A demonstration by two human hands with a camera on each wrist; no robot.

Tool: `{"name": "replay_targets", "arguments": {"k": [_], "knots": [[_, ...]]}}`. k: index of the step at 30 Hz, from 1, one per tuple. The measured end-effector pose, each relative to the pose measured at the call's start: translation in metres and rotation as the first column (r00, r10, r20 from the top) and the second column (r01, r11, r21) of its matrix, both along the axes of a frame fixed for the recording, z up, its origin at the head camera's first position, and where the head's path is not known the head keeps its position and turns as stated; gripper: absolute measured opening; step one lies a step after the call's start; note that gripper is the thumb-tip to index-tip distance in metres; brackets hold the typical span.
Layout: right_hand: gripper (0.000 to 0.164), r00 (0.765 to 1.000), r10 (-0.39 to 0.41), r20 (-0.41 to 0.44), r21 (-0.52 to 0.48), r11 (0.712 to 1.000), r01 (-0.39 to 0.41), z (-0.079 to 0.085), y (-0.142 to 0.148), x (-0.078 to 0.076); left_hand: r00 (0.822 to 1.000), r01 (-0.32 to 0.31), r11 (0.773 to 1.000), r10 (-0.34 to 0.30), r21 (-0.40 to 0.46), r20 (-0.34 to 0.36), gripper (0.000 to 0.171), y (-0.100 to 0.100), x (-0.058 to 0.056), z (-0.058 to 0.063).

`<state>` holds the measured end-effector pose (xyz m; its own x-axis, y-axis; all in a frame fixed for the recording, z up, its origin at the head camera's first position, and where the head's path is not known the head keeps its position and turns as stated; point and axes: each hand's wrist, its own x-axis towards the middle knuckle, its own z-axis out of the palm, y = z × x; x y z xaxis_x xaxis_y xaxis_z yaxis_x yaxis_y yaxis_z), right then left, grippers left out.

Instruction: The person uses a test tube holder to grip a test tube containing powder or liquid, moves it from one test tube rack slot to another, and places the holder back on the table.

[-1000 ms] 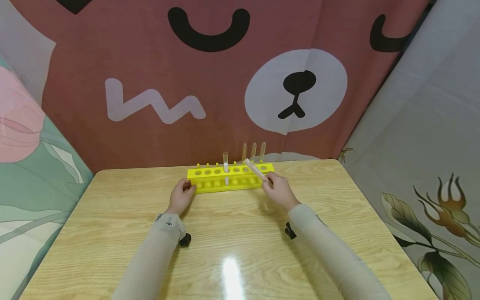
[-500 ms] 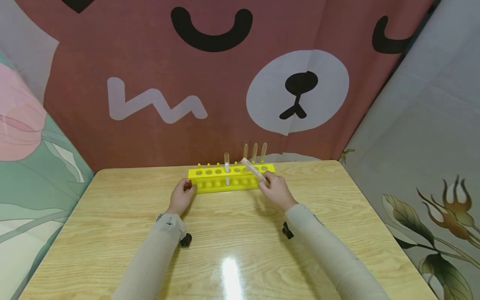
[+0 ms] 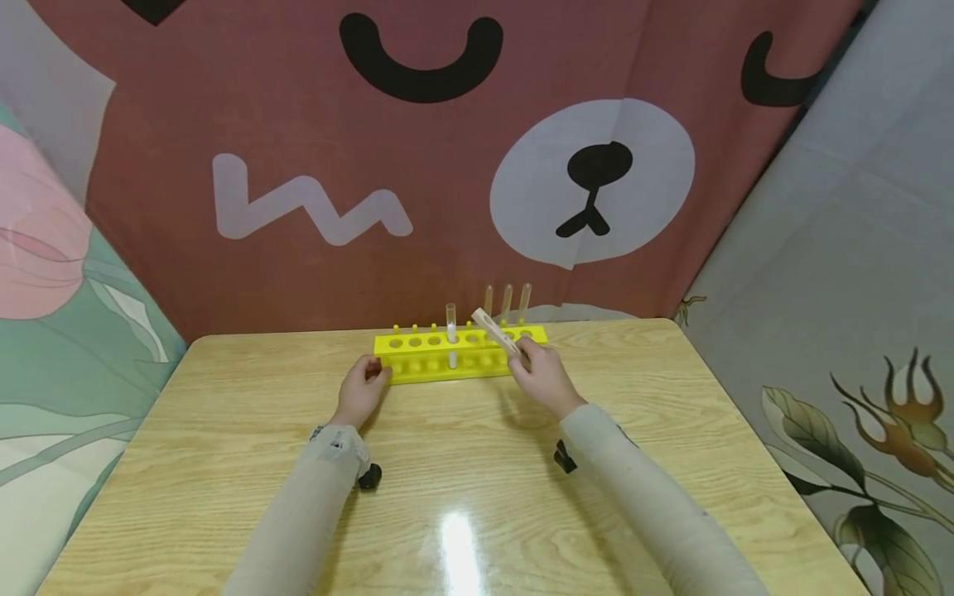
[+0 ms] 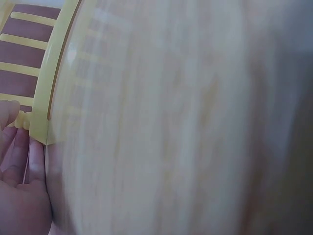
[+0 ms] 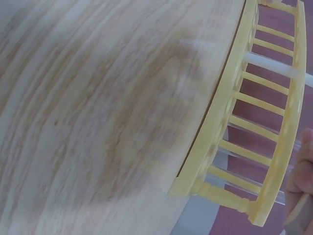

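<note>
A yellow test tube rack (image 3: 417,353) stands at the table's back edge. My left hand (image 3: 361,391) grips its left end; the left wrist view shows thumb and fingers around the end post (image 4: 22,120). One test tube (image 3: 450,314) with white contents stands upright in a middle hole. Three clear test tubes (image 3: 508,300) sit upside down on pegs at the rack's back right. With my right hand (image 3: 546,381) I hold a wooden test tube clamp (image 3: 492,328) slantwise above the rack, its tip apart from the upright tube. Only part of that hand (image 5: 302,171) shows in the right wrist view.
The wooden table (image 3: 447,463) stretches in front of the rack, with a bright light reflection near its front. A printed bear curtain (image 3: 298,281) hangs right behind the back edge. Floral curtains (image 3: 857,248) flank both sides.
My right hand has moved left with the test tube clamp, bringing its tip closer to the upright tube. The left hand and the rack have stayed in place.
</note>
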<state>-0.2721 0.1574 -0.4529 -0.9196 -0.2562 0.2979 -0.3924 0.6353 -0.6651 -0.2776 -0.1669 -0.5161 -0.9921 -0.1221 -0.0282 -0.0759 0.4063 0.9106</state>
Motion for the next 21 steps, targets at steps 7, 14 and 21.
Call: {"name": "replay_targets", "arguments": {"k": [7,14,21], "knots": [[0.022,1.000,0.003,-0.028,0.013,1.000,-0.003,0.006,-0.004,0.000,1.000,0.006,1.000,-0.006,-0.003,-0.011,0.028,-0.001,0.000,-0.002],[0.027,1.000,-0.007,-0.026,0.030,1.000,0.008,0.012,-0.010,0.000,1.000,0.004,1.000,-0.004,-0.001,0.003,0.029,-0.001,0.002,-0.001],[0.024,1.000,-0.015,-0.024,0.021,1.000,0.015,0.021,-0.015,-0.001,1.000,-0.006,1.000,0.006,0.009,0.015,0.028,0.001,0.003,0.001]]}}
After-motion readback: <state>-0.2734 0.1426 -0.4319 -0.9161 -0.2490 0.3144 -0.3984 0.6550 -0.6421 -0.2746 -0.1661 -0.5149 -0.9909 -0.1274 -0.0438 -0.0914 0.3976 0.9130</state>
